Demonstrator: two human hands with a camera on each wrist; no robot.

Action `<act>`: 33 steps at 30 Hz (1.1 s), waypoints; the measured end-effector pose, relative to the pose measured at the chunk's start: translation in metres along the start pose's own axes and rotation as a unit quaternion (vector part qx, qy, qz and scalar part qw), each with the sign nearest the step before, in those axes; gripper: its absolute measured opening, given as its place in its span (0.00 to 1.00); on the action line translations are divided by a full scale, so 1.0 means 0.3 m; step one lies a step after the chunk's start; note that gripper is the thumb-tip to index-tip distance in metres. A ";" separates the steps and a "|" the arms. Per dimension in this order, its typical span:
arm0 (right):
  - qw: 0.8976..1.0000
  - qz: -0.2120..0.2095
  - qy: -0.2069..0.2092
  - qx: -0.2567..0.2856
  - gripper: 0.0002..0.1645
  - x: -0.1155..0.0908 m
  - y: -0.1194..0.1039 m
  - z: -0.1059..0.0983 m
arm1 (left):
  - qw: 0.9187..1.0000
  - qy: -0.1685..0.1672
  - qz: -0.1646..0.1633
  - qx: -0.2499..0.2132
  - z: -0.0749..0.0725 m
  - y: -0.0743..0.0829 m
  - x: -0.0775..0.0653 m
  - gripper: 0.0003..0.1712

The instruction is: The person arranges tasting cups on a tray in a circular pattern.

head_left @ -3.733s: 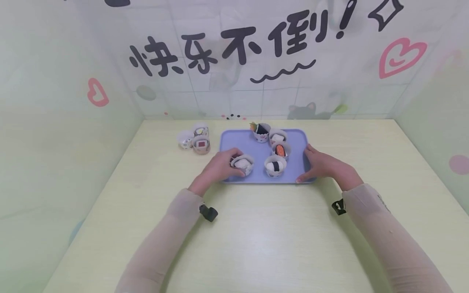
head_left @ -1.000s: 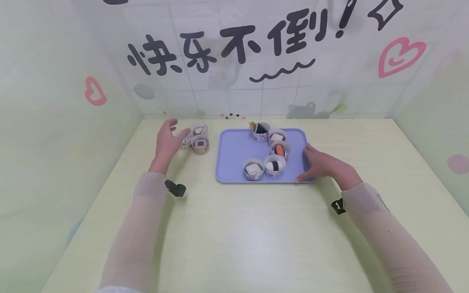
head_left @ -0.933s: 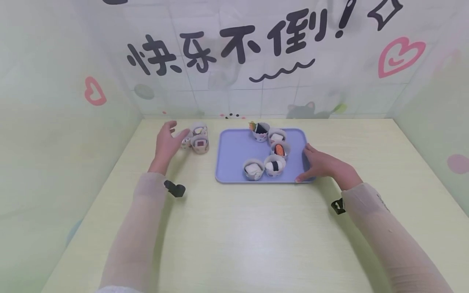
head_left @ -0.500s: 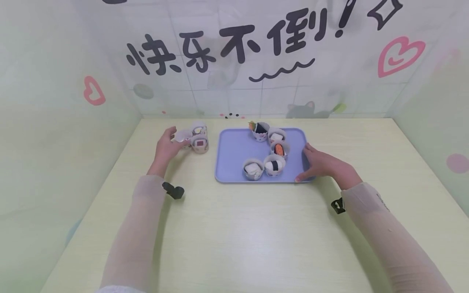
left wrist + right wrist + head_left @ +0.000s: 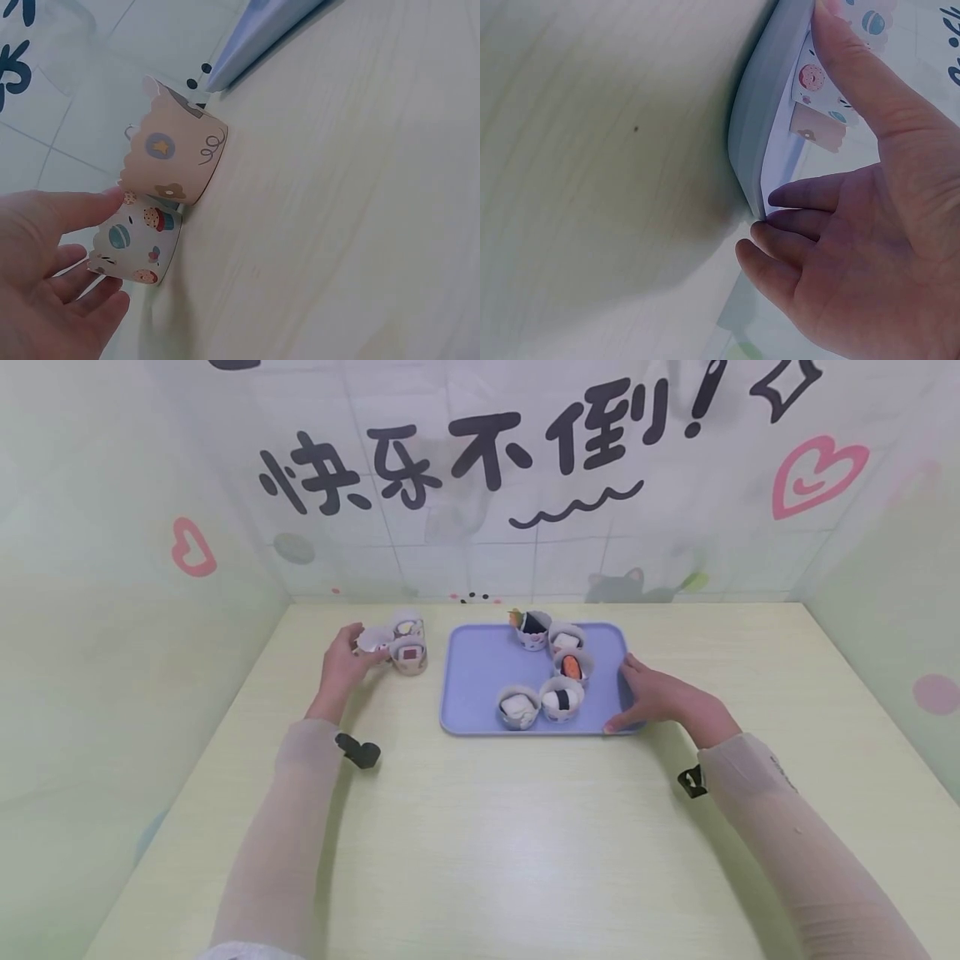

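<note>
At the back left, my left hand (image 5: pixel 343 664) holds a white paper baking cup (image 5: pixel 146 241) printed with cupcakes, thumb at its rim and fingers round the far side. It stands against a peach paper cup (image 5: pixel 174 146) with a white and dark-red piece, and behind that is a third cup (image 5: pixel 407 625). My right hand (image 5: pixel 660 697) grips the right end of the lilac tray (image 5: pixel 472 672), thumb at the front corner and fingertips at the side edge. Several cups of sushi-like pieces sit on the tray, among them a white piece with a black band (image 5: pixel 562 699) and an orange-topped one (image 5: pixel 572 667).
The pale wooden table (image 5: pixel 495 843) runs up to a printed wall (image 5: pixel 495 564) at the back, with side walls left and right. Near the tray's front edge sits a cup with a white piece (image 5: pixel 518 707). A black wrist camera (image 5: pixel 358 751) hangs under the left sleeve.
The left hand has left the white-piece cup, which sits further right on the tray, moved to the cups at the back left and closed round one. The right hand stays at the tray.
</note>
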State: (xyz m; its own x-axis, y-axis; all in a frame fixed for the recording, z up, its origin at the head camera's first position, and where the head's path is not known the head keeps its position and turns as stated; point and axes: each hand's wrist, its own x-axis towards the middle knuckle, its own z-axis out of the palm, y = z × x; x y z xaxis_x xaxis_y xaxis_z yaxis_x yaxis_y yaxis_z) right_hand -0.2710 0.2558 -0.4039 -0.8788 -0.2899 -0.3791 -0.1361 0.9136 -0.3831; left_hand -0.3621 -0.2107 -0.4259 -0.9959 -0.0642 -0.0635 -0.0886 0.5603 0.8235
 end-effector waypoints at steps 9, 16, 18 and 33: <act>1.000 0.003 -0.005 -0.003 0.80 0.000 -0.003 0.000 | 0.999 0.012 -0.015 -0.030 0.013 -0.011 0.006 0.46; 1.000 0.010 -0.007 -0.001 0.80 0.003 -0.002 -0.001 | 0.999 0.027 -0.014 -0.022 0.014 -0.011 0.008 0.42; 1.000 0.010 -0.007 -0.003 0.80 0.003 -0.002 -0.001 | 0.999 0.030 -0.015 -0.022 0.013 -0.010 0.007 0.42; 1.000 0.011 -0.007 -0.002 0.80 0.002 -0.001 -0.002 | 0.998 0.053 0.009 -0.030 -0.012 0.000 -0.020 0.39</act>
State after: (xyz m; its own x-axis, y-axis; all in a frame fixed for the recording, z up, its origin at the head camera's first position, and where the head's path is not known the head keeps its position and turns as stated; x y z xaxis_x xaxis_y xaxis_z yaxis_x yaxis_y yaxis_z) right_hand -0.2718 0.2554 -0.4034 -0.8750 -0.2742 -0.3991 -0.1194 0.9210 -0.3709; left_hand -0.3559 -0.2131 -0.4234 -0.9895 -0.1441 0.0086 -0.0672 0.5124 0.8561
